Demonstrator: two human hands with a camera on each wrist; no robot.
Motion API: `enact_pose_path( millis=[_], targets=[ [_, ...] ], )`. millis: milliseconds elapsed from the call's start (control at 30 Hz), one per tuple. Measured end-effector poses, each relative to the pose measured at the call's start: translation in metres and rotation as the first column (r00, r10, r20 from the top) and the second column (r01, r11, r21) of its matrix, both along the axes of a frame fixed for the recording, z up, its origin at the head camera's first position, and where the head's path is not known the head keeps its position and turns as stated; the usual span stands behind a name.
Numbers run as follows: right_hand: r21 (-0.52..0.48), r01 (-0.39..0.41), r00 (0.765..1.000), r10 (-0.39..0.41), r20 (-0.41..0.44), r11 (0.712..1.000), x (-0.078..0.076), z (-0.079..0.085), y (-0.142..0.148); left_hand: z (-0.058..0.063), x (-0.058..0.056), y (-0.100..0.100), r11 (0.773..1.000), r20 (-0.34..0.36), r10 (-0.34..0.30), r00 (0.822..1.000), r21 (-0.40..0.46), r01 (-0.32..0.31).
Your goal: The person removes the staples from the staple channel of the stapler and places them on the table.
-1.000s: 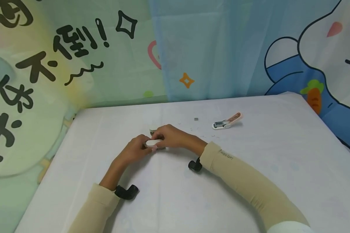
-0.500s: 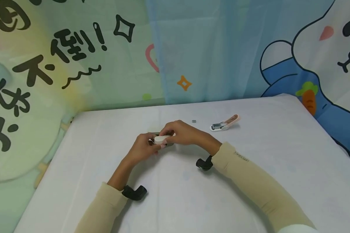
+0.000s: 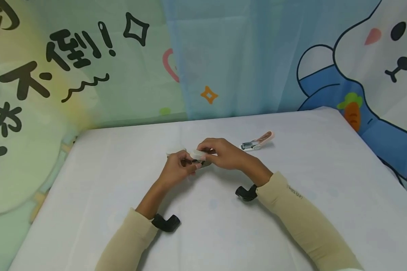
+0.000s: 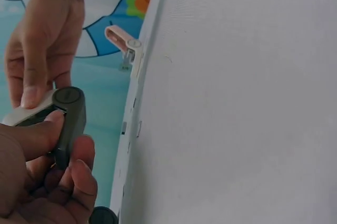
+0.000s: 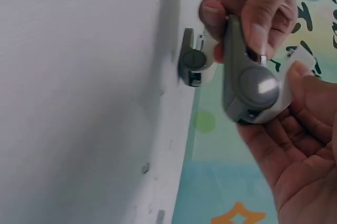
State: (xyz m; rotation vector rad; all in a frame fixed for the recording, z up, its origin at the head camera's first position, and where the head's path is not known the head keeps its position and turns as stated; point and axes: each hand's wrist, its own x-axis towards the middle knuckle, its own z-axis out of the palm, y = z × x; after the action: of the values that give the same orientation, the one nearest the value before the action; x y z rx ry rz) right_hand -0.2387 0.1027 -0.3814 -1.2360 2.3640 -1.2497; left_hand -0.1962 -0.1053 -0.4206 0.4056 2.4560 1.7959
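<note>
Both hands hold a small stapler (image 3: 198,154) with a grey body and a white arm, raised above the white table. My left hand (image 3: 176,165) grips its grey part (image 4: 77,119), the thumb pressing at the inner side in the left wrist view. My right hand (image 3: 222,153) pinches the white arm (image 5: 284,95), which stands angled away from the grey part. A round grey hinge cap (image 5: 258,86) shows where the two parts join. The inside of the stapler is partly covered by fingers.
A second grey-and-white stapler (image 5: 189,65) lies on the table behind the left hand. To the right, a pink-and-white stapler (image 3: 257,142) lies with its arm spread open. Loose staples (image 4: 139,129) and a small staple strip (image 4: 124,127) lie on the white tabletop (image 3: 210,233).
Both hands have shifted to the right with the stapler. Its white arm now stands more apart from the grey part, and the second stapler shows behind the left hand.
</note>
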Motion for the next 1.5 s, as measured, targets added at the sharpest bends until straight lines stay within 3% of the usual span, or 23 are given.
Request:
enact_pose_path(
  millis=[133, 300, 400, 633, 800, 900, 1100, 1333, 1500],
  targets=[
    [-0.049, 0.003, 1.000, -0.003, -0.008, 0.999, 0.002, -0.001, 0.004, 0.002, 0.000, 0.000, 1.000, -0.009, -0.008, 1.000, 0.017, 0.008],
    [-0.099, -0.052, 0.990, 0.038, -0.139, 0.994, 0.002, 0.001, 0.008, 0.003, -0.001, 0.000, 0.998, 0.001, -0.038, 0.999, 0.058, 0.037],
    [-0.106, -0.055, 0.986, 0.037, -0.165, 0.993, 0.002, 0.001, 0.010, 0.005, -0.002, 0.000, 0.997, 0.002, -0.043, 0.999, 0.067, 0.043],
    [-0.163, 0.034, 0.999, -0.030, 0.023, 0.986, -0.001, 0.002, 0.016, 0.006, -0.003, -0.003, 0.999, -0.041, -0.017, 0.999, 0.048, 0.019],
    [-0.261, 0.120, 0.983, -0.077, 0.169, 0.958, -0.006, 0.003, 0.025, 0.006, -0.004, -0.005, 0.995, -0.053, 0.049, 0.997, 0.090, -0.045],
    [-0.251, 0.156, 0.967, -0.095, 0.238, 0.955, -0.008, 0.002, 0.032, 0.006, -0.003, -0.004, 0.992, -0.064, 0.051, 0.997, 0.122, -0.043],
    [-0.210, 0.173, 0.951, -0.109, 0.288, 0.962, -0.010, 0.001, 0.042, 0.002, -0.005, -0.003, 0.992, -0.073, 0.065, 0.995, 0.110, -0.057],
    [-0.262, 0.187, 0.936, -0.091, 0.339, 0.947, -0.011, -0.003, 0.046, 0.003, -0.007, -0.004, 0.976, 0.008, 0.016, 1.000, 0.217, -0.018],
    [-0.230, 0.182, 0.915, -0.079, 0.396, 0.956, -0.011, -0.002, 0.045, 0.003, -0.006, -0.005, 0.976, 0.045, 0.009, 0.999, 0.219, -0.019]
  ],
)
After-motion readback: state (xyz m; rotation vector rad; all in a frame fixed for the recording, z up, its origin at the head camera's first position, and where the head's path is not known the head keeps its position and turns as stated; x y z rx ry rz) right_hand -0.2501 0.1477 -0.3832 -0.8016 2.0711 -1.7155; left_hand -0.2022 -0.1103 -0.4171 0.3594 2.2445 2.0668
